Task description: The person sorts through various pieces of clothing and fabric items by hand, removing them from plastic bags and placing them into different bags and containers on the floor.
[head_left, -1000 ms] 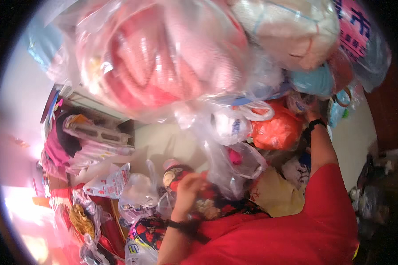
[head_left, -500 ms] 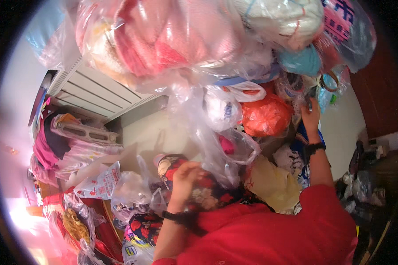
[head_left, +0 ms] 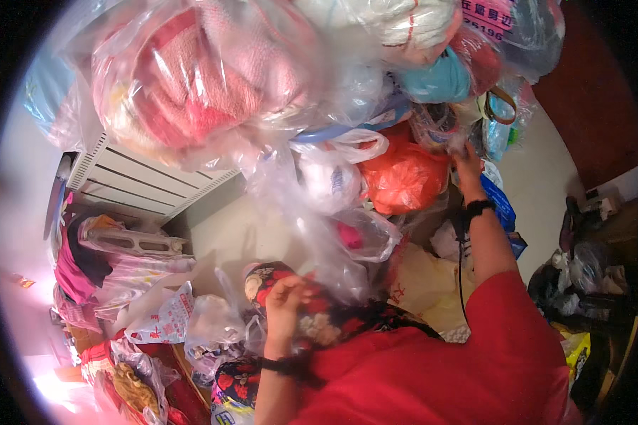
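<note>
My right hand [head_left: 466,170] is raised beside a knotted red plastic bag [head_left: 406,177]. Its bent fingers close at the edge of a clear plastic bag [head_left: 432,122] with dark contents; the fingertips are partly hidden. A thin black cord [head_left: 461,280] hangs below that wrist. Over my lap, my left hand [head_left: 285,301] has loosely bent fingers and nothing visible in them. Dark floral cloth [head_left: 319,327] lies beneath it. A white plastic bag [head_left: 327,183] sits left of the red one, and a crumpled clear bag [head_left: 326,244] droops in front.
Large clear bags of pink cloth [head_left: 198,78] pile up ahead. A turquoise bundle [head_left: 438,79] and a brown ring [head_left: 500,106] are at the upper right. A white radiator [head_left: 131,177] stands at left. Bagged items and clothes lie around me; yellowish sheeting [head_left: 429,290] is near my right arm.
The view has shifted, so the bags appear farther left. My right hand stays near the clear bag, its fingers now closer to it. A black cord shows below the right wrist.
</note>
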`<state>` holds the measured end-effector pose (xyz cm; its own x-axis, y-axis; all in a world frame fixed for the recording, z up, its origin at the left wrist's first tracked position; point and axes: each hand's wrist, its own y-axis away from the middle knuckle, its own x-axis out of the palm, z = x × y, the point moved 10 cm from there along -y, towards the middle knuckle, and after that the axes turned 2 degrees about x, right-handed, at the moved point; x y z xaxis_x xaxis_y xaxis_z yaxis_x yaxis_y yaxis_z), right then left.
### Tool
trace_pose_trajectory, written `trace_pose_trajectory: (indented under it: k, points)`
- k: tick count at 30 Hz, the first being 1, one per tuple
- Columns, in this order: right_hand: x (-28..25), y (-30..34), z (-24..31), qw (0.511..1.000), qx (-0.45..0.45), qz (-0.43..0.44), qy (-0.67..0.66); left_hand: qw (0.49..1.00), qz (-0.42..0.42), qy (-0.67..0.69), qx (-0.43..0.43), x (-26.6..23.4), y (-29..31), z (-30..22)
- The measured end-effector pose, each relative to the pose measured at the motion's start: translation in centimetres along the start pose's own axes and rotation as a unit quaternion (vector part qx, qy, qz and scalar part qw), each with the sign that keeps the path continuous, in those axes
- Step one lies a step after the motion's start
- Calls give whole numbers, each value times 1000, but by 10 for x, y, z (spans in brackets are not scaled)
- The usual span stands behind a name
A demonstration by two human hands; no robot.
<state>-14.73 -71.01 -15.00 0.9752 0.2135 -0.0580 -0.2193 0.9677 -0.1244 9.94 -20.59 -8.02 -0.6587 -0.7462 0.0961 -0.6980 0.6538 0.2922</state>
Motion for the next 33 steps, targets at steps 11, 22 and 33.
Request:
trace_pose_trajectory:
  k: [11,22,33]
  points:
    - [32,-110,-32,973,-74,47,213,997,-43,-24,-59,-5,-12,9]
    - [20,-90,23,878,-254,70,399,999,-22,8,-49,9,-21,3]
    - [9,-117,-76,826,-3,91,556,997,6,-26,-79,14,-40,16]
